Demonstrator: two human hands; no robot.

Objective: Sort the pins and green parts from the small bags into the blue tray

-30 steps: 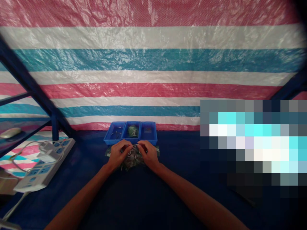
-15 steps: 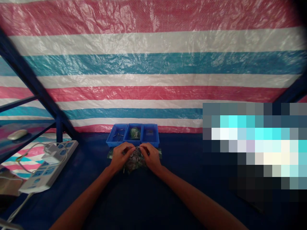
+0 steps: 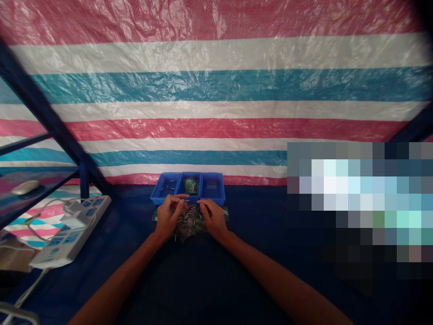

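A heap of small, shiny metal pieces like screws or pins (image 3: 189, 214) lies on a crumpled clear plastic bag (image 3: 186, 232) on the dark blue tabletop. At the heap's left edge is my left hand (image 3: 169, 214), its index finger stretched out and its thumb apart from it. My right hand (image 3: 214, 219) is over the right side, with thumb and fingertips drawn together; whatever is in them is too small to make out. Just beyond both hands stand three joined blue trays (image 3: 221, 201). A few metal pins (image 3: 168, 188) lie in the left one, a small plastic bag (image 3: 191, 185) in the middle one.
To the left lies a white power strip (image 3: 72, 243) with a plugged-in adapter (image 3: 75, 220) and cables. A blue metal frame (image 3: 84, 180) and a striped plastic sheet (image 3: 203, 85) bound the table. A pixelated patch hides the right side.
My hands have moved apart from their meeting point above the heap. The left index finger has straightened, and more of the metal pieces show between the hands.
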